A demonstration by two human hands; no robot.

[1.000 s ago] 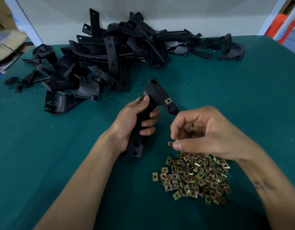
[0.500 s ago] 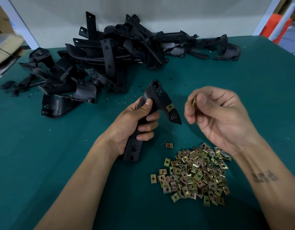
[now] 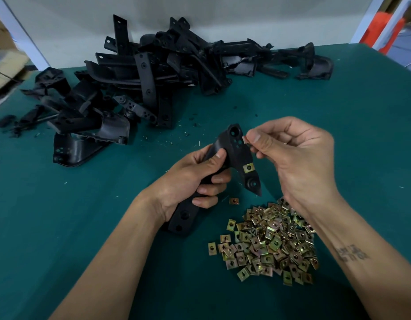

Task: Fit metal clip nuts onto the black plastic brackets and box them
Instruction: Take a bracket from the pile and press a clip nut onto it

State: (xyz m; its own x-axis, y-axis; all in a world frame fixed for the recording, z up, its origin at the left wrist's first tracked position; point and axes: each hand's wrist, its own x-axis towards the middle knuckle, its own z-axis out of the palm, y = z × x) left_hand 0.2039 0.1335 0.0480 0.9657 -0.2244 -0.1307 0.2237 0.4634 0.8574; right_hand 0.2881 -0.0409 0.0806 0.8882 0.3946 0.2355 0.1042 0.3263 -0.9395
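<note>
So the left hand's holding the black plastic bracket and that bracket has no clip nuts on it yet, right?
Not quite. In the head view the left hand does grip the black plastic bracket, but one brass-coloured metal clip nut is already fitted near its lower tip.

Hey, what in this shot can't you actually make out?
All in the head view:
- Clip nut pinched by the right hand: mostly covered by thumb and finger, blurred; seating on the bracket unclear.
- Bracket's middle: hidden inside the left hand.
- Nut pile, right side: covered by the right wrist.
- Bracket heap: black on black, count unreadable.
- Box: none in view.
</note>
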